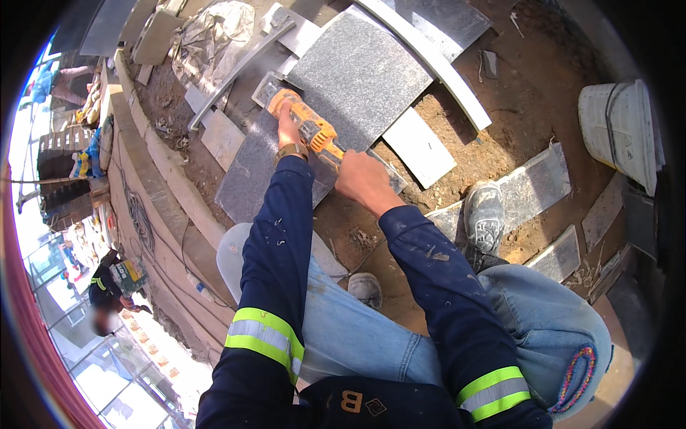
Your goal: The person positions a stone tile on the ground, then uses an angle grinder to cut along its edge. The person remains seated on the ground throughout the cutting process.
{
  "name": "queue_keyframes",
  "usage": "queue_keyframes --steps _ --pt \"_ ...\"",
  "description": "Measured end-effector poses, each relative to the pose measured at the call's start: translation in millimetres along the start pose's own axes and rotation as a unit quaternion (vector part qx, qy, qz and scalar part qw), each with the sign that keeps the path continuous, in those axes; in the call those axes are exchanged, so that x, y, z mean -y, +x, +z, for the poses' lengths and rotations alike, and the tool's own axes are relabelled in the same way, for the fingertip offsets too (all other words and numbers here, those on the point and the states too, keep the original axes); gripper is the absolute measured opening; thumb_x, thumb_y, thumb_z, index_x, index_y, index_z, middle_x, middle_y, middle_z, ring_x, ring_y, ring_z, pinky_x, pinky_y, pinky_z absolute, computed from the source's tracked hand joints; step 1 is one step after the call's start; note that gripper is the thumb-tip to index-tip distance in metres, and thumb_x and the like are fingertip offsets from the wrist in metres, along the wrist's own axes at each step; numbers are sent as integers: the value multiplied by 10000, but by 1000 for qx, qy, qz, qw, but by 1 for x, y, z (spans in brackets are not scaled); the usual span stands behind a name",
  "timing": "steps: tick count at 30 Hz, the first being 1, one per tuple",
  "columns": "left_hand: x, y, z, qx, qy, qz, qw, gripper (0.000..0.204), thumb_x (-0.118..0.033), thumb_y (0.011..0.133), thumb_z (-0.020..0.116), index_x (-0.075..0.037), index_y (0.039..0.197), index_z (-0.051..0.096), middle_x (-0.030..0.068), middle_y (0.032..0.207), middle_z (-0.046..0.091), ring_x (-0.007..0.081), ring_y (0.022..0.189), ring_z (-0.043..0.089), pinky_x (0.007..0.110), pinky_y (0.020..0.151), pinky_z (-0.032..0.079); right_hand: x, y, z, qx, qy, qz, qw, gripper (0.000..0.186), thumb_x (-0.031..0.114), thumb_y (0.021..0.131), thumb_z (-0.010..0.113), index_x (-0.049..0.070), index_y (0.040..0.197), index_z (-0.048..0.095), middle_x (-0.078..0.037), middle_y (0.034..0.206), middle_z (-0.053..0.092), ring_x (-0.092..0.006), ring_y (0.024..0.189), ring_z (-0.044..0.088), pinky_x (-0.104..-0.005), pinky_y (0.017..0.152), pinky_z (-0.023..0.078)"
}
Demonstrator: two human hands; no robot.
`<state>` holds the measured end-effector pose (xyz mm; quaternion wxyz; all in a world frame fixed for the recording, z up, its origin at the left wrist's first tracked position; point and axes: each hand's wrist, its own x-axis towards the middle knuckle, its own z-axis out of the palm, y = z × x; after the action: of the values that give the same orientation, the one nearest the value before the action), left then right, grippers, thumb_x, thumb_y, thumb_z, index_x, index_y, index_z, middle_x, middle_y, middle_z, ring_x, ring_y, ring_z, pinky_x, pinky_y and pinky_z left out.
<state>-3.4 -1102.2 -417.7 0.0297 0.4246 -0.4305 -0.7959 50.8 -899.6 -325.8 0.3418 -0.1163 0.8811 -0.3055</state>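
Observation:
A yellow and black angle grinder [314, 129] lies across a grey speckled stone slab [361, 79], its head toward the far left. My left hand [287, 129], with a watch at the wrist, is closed around the grinder's front part. Farther back, my right hand [363, 180] grips its rear end. Pale haze hangs over the slab near the grinder's head. The disc itself is hidden. Another part of the grey stone [254, 171] shows to the left of my left forearm.
A white strip [443, 68] lies along the slab's right side, with a white tile piece [420, 146] below. My shoe [484, 218] rests by a dusty stone strip [536, 182]. A white bucket [620, 129] stands right. Far left, a person [111, 293] bends near coiled cable [139, 222].

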Motion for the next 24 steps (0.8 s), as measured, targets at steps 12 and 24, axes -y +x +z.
queue_keyframes --steps 12,24 --pt "-1 -10 7 -7 2 7 1000 599 -504 905 560 -61 1308 528 114 1141 628 302 935 654 445 827 538 -2 -1 1 -11 3 -6 1000 261 103 732 645 -53 941 647 -247 917 692 -387 864 689 -434 749 550" --pt "-2 7 -2 -9 4 17 1000 588 -529 908 529 -41 1236 534 171 1005 651 356 848 670 496 765 558 4 5 2 -8 5 -3 1000 271 113 731 661 -54 944 649 -247 924 691 -385 870 690 -438 750 551"
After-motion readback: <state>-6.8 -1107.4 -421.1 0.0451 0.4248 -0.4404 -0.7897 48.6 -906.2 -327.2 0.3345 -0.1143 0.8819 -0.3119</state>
